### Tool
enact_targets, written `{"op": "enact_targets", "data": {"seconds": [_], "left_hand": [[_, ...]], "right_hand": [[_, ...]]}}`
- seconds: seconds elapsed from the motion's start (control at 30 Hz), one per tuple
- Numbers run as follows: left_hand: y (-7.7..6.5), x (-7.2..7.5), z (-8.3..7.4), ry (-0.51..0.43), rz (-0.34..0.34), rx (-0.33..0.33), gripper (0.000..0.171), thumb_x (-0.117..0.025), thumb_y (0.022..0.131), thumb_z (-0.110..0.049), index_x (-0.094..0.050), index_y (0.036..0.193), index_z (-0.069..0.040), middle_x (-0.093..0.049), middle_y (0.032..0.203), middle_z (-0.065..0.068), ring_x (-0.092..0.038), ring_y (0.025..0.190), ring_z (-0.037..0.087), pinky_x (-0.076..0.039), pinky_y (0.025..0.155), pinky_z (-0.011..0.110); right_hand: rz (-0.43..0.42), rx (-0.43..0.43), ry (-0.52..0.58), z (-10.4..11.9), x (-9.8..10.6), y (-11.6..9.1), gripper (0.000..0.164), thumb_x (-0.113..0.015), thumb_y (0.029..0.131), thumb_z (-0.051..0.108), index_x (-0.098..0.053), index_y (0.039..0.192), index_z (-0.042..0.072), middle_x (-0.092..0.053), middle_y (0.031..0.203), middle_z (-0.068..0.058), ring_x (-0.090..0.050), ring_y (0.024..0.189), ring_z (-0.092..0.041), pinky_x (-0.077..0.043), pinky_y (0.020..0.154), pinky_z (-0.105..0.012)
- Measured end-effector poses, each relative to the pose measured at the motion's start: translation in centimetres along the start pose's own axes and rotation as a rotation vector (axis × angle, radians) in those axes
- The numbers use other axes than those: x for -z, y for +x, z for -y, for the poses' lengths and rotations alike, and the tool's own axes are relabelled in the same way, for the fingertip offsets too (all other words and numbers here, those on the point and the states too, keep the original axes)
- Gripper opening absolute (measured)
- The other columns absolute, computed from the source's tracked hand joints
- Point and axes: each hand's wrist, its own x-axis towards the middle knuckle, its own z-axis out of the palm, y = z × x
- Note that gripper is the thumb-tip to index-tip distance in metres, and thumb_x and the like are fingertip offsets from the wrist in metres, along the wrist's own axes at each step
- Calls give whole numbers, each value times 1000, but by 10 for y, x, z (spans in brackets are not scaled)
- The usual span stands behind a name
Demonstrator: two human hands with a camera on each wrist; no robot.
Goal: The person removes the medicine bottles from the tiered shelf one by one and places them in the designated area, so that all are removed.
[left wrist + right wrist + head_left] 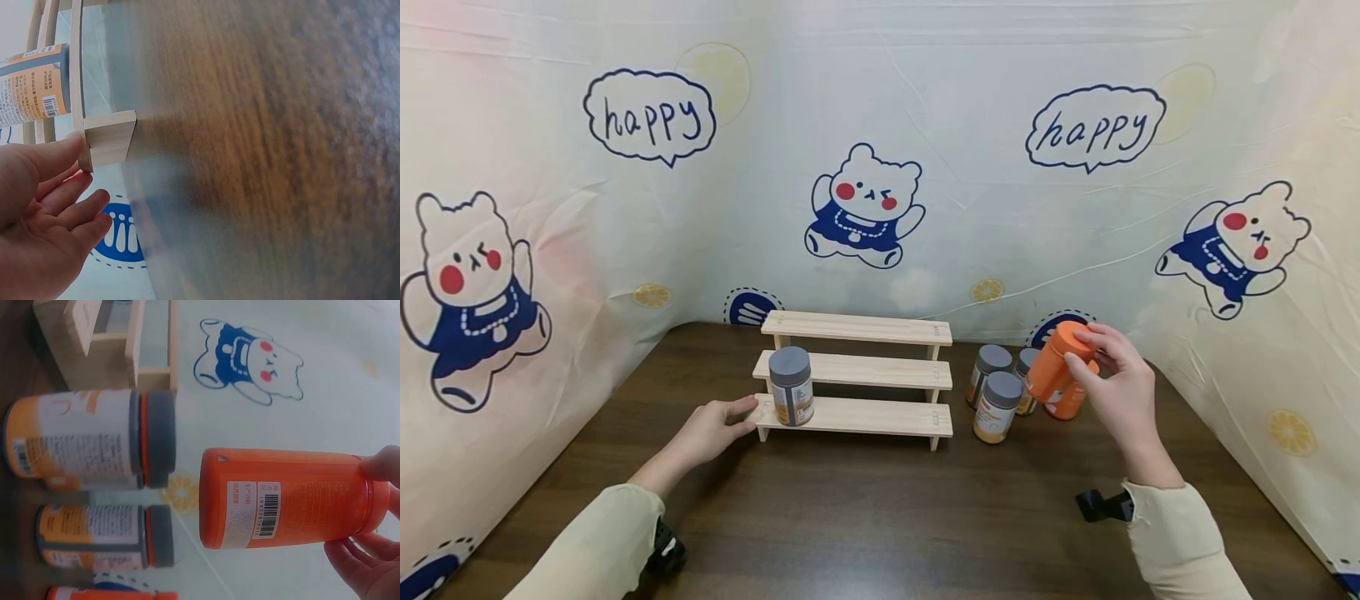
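Note:
My right hand [1116,379] grips an orange bottle [1054,362] by its cap and holds it tilted above the table. In the right wrist view the bottle [281,499] shows a white label with a barcode. At the left end of a three-step wooden rack [857,414], my left hand [707,429] pinches the bottom shelf board between thumb and fingers, as the left wrist view [53,200] shows. A grey-lidded jar [792,392] stands upright on that bottom shelf near its left end.
Right of the rack stand several grey-lidded jars, one in front [997,408] and another behind it [988,371]. A second orange bottle [1066,402] stands partly hidden behind the held one. A printed cloth [880,100] hangs around the brown table [880,517].

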Motion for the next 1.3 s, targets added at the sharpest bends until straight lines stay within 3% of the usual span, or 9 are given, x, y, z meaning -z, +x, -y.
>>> {"op": "enact_targets", "data": {"seconds": [0.3,0.63,0.93,1.3], "left_hand": [[0,0,0,1,2,4,43,-61,89,-16,-52,128,1,-46,132,20,-41,120,40,-35,93,55],[0,0,0,0,-2,-8,42,-61,89,-15,-53,127,2,-46,132,20,-42,119,41,-35,93,55],[-1,-1,-1,0,3,-2,43,-61,89,-15,-53,127,2,-46,132,21,-41,120,40,-35,93,55],[-1,-1,0,2,-7,-12,43,-62,89,-15,-53,127,2,-46,132,20,-41,120,40,-35,93,55]], "right_hand": [[4,-31,-23,-18,1,-7,30,-71,78,1,-65,107,-5,-55,118,-15,-50,95,1,-42,84,-13],[44,-60,-55,-46,-12,-24,27,-72,76,-1,-65,102,-7,-56,115,-16,-47,91,7,-42,80,-9],[95,-43,-90,-65,-27,-38,26,-72,76,-2,-65,101,-5,-57,111,-16,-56,92,-25,-38,77,-4],[140,-28,-69,-75,-35,-43,25,-71,75,-6,-64,99,-5,-54,114,-20,-55,98,-32,-34,78,-2]]}}
